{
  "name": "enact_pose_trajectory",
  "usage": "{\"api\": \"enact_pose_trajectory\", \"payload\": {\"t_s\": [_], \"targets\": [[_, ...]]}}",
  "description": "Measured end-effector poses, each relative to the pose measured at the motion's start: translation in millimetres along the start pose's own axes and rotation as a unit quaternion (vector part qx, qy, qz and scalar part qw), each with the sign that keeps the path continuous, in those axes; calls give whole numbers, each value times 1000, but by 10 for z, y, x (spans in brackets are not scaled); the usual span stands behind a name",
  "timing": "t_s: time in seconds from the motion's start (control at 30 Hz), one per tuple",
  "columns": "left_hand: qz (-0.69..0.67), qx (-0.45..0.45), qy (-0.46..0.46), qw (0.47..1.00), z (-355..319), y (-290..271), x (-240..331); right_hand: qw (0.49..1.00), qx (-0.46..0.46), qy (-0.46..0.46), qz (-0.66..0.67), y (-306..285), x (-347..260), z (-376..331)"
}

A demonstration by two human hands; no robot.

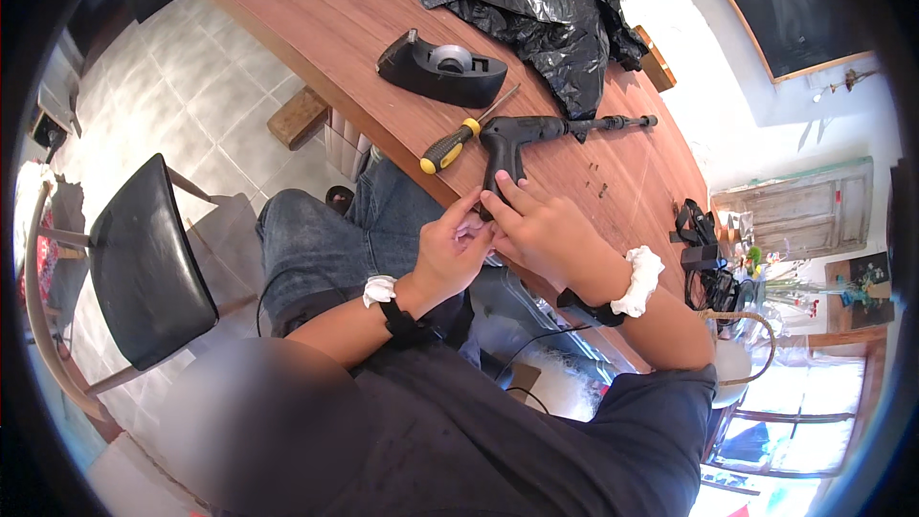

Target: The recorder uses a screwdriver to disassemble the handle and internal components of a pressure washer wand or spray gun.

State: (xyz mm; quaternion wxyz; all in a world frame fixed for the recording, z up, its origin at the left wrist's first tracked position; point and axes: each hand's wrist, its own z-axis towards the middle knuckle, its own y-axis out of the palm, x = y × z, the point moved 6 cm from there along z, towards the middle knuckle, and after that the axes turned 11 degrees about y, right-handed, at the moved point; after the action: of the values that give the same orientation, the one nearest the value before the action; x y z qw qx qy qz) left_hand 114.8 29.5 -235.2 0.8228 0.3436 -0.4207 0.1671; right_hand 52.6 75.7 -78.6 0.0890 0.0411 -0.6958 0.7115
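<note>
A black pistol-shaped power screwdriver (525, 130) lies on the wooden table, its long bit end pointing right and its grip toward me. Both my hands meet at the butt of that grip, by the table's near edge. My left hand (452, 247) pinches there with thumb and forefinger. Across from it, my right hand (548, 228) has its fingers bent over the grip's end. What lies between the fingertips is partly hidden. Left of the tool rests a yellow-and-black hand screwdriver (455, 146). Several small screws (601, 190) are scattered right of the grip.
A black tape dispenser (442, 72) and a crumpled black plastic bag (546, 14) sit farther back on the table (316, 0). Dark cabled gear (704, 258) is at the right edge. A black-seated chair (153, 258) stands on the tiled floor at left.
</note>
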Motion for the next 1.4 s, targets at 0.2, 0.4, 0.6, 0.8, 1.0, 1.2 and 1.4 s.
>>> {"api": "enact_pose_trajectory", "payload": {"t_s": [0.2,0.4,0.6,0.8,1.0,1.2,1.4], "targets": [[12,23,22,999,111,16,116,999,32,3,39,-75,26,42],[-159,-2,-41,986,254,136,220,992,61,36,103,-256,60,47],[-307,43,17,951,274,243,294,989,-3,81,124,-378,78,202],[-303,98,14,948,215,266,163,991,-111,52,-54,-341,-46,319],[-346,149,-51,925,152,238,101,993,-115,10,-22,-211,20,328],[-387,185,-138,893,187,213,62,994,-113,0,-3,-154,50,376],[-356,206,-173,895,246,193,307,978,21,103,181,-189,332,149]]}}
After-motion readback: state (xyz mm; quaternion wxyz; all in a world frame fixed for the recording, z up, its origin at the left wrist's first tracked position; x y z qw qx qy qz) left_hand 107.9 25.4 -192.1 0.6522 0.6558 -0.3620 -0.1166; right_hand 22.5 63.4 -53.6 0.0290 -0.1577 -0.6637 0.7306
